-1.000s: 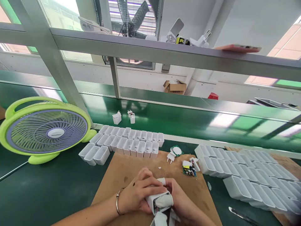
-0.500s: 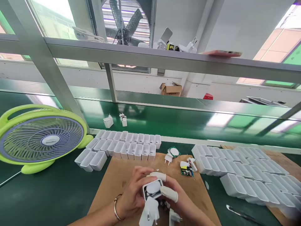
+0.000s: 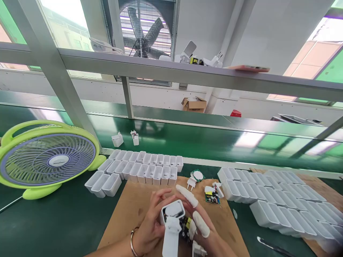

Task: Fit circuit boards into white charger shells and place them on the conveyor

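My left hand (image 3: 152, 225), a bracelet at its wrist, is closed around a white charger housing (image 3: 162, 216) whose open end faces up. Inside sits a white round-edged part (image 3: 173, 210). In front of the housing, a white plug piece (image 3: 171, 237) hangs, tilted downward. White finger cots cover fingers of my right hand (image 3: 205, 223), two of them stretched out beside the housing. Against its inner side is a circuit board (image 3: 185, 226) with a yellow component, apparently gripped between fingers partly hidden from view. Below it lies another white plug part (image 3: 198, 250), partly cut off.
Rows of white housings (image 3: 142, 175) stand behind the brown mat (image 3: 123, 217); more (image 3: 278, 196) are at right. Another circuit board (image 3: 212, 195) and a plug piece (image 3: 191, 182) lie on the mat. Tweezers (image 3: 273, 246) are at right, a green fan (image 3: 53, 160) at left.
My right fingers have come off the housing and straightened. The board with the yellow component now shows by that hand. The plug piece has turned, its prongs no longer visible.
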A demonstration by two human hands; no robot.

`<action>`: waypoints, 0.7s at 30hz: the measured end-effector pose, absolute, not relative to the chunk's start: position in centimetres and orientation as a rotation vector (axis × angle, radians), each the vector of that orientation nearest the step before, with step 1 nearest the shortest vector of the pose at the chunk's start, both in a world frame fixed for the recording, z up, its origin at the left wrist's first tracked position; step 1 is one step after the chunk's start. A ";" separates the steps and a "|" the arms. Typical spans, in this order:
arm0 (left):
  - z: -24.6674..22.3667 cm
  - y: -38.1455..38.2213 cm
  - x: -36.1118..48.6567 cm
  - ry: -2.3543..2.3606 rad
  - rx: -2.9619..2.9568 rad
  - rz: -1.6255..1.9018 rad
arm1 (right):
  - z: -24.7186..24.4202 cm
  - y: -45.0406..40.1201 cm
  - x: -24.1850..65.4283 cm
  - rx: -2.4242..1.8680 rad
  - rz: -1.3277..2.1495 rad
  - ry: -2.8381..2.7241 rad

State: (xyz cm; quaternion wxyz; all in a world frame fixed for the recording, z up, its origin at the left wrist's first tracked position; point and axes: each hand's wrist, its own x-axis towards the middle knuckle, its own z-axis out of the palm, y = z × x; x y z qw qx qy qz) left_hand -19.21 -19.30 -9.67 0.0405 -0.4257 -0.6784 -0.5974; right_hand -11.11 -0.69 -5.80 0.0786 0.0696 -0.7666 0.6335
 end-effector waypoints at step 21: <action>-9.3 -19.3 -18.8 -2.231 -1.623 -1.554 | -5.2 -2.9 -13.3 -0.635 3.074 -0.824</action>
